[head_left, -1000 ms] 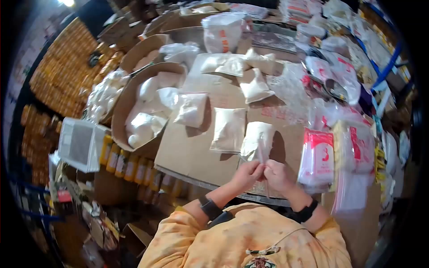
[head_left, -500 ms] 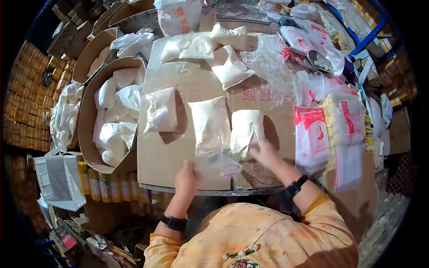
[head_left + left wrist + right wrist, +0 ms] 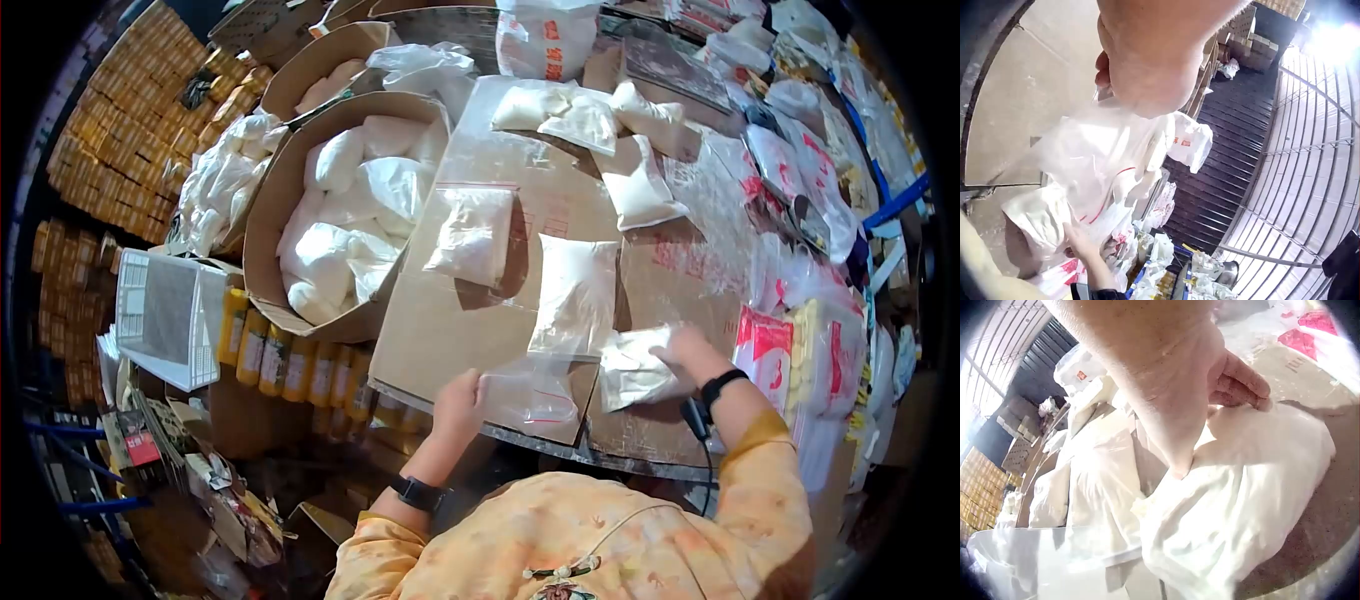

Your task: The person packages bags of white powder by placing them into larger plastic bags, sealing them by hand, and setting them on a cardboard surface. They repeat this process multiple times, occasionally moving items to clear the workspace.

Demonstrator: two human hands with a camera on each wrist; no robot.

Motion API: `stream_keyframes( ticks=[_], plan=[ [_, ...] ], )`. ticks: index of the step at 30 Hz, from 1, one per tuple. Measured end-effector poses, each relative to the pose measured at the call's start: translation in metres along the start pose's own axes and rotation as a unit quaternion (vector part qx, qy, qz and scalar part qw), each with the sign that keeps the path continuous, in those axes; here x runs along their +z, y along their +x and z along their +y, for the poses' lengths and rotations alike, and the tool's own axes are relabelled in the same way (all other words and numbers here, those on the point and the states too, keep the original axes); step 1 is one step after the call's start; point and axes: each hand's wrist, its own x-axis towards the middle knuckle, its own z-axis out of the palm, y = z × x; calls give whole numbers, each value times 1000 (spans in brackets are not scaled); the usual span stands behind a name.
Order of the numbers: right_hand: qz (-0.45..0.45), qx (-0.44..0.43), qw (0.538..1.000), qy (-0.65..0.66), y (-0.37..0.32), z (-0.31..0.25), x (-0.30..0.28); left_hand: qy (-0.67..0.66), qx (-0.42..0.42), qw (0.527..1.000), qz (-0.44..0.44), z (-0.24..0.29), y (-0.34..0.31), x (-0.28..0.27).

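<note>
Pinching a clear bag [image 3: 530, 393] in the closed left hand [image 3: 459, 405]!
Gripping a white packet [image 3: 637, 372] in the half-open right hand [image 3: 690, 352], down on the cardboard [image 3: 425, 340]

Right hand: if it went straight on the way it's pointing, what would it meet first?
The right hand would meet the white bag, which its fingers seem to touch; what follows is unclear in depth.

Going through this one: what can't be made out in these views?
Left wrist: most fingers of the left hand, hidden behind its own palm.
Right wrist: lower part of the clear bag, cut off by the bottom edge.
Head: any wording on the yellow bottles, too small to read.
</note>
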Motion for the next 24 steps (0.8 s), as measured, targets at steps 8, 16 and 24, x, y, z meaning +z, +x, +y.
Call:
stream_keyframes(
  ticks=[8,16,24],
  plan=[
    [165,-237,958,4,-25,32,42,-5,6,1000,23,11,-8,9],
    [10,-200,966,162,-45,-2,75,16,44,999,13,45,-8,24],
    [25,-62,921,383,-154,46,118,76,15,997,6,73,-4,41]
  ],
)
